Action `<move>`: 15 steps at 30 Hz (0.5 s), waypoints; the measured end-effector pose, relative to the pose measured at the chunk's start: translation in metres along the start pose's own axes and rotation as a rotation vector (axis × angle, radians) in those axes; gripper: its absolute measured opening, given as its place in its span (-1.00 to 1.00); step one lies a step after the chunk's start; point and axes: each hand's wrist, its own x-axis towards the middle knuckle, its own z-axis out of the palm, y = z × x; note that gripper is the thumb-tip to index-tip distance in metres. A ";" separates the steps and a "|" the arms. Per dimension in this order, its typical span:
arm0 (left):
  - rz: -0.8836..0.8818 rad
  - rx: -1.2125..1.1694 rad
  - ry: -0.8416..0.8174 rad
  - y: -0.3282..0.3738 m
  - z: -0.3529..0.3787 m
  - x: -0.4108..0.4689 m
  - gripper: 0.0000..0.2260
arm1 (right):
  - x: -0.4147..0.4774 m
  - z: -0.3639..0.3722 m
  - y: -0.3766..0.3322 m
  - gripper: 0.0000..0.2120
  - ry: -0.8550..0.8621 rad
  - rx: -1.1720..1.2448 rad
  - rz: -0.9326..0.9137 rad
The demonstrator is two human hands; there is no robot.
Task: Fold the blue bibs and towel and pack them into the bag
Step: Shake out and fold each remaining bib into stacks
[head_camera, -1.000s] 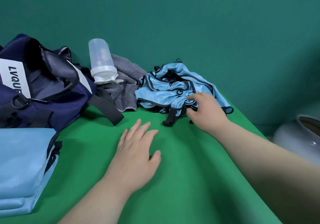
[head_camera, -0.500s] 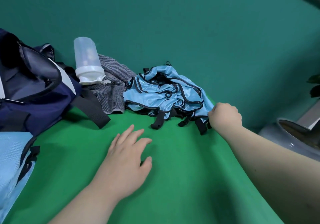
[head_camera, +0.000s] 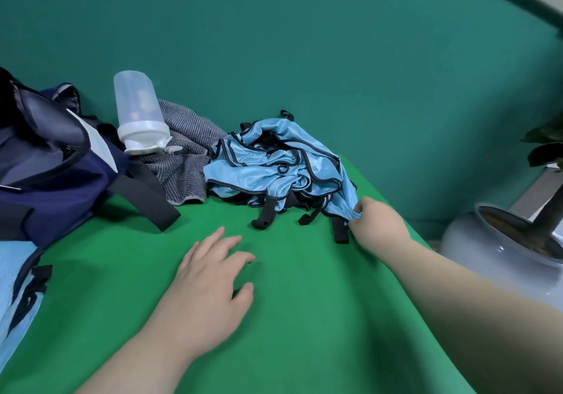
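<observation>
A crumpled heap of light blue bibs (head_camera: 274,165) with black trim and black straps lies at the back of the green table (head_camera: 304,317). My right hand (head_camera: 376,223) pinches the heap's lower right corner near the table's right edge. My left hand (head_camera: 210,287) lies flat on the cloth in the middle, fingers spread, holding nothing. A grey striped towel (head_camera: 182,165) lies bunched left of the bibs. The navy bag (head_camera: 51,174) stands unzipped at the far left, one black strap trailing onto the table. A folded light blue bib (head_camera: 15,296) sits at the left edge.
A translucent plastic bottle (head_camera: 138,113) rests upside down on the towel beside the bag. A teal wall stands close behind the table. Beyond the table's right edge sits a large grey plant pot (head_camera: 502,256) with dark leaves above it.
My right hand slid from the middle of the blue heap to its lower right corner and took hold of the fabric there. The view shifted right. My left hand stayed flat.
</observation>
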 end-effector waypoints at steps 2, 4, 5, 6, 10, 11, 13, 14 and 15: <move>0.001 0.014 -0.012 0.000 0.001 0.000 -0.61 | -0.015 0.004 0.003 -0.73 -0.013 0.011 -0.005; 0.008 0.020 -0.017 -0.001 0.001 0.000 -0.56 | -0.031 0.005 0.005 -0.72 -0.035 0.030 -0.012; 0.011 0.014 -0.018 -0.001 0.001 0.000 -0.53 | -0.040 0.005 0.006 -0.71 -0.040 0.038 -0.016; 0.016 0.011 -0.021 -0.001 0.002 -0.001 -0.52 | -0.048 0.006 0.006 -0.71 -0.045 0.044 -0.020; 0.056 0.019 -0.029 0.000 0.002 -0.005 -0.59 | -0.084 0.003 0.004 -0.74 -0.031 0.036 -0.057; 0.062 0.026 -0.029 0.001 0.001 -0.007 -0.60 | -0.092 0.003 0.003 -0.78 -0.001 -0.013 -0.099; 0.071 0.034 -0.030 0.004 -0.001 -0.009 -0.64 | -0.107 0.005 0.002 -0.81 0.083 -0.130 -0.193; 0.077 0.035 -0.035 0.005 -0.002 -0.011 -0.66 | -0.115 0.007 0.003 -0.79 0.107 -0.159 -0.219; 0.085 0.037 -0.040 0.007 -0.003 -0.012 -0.68 | -0.122 0.010 0.003 -0.77 0.126 -0.167 -0.235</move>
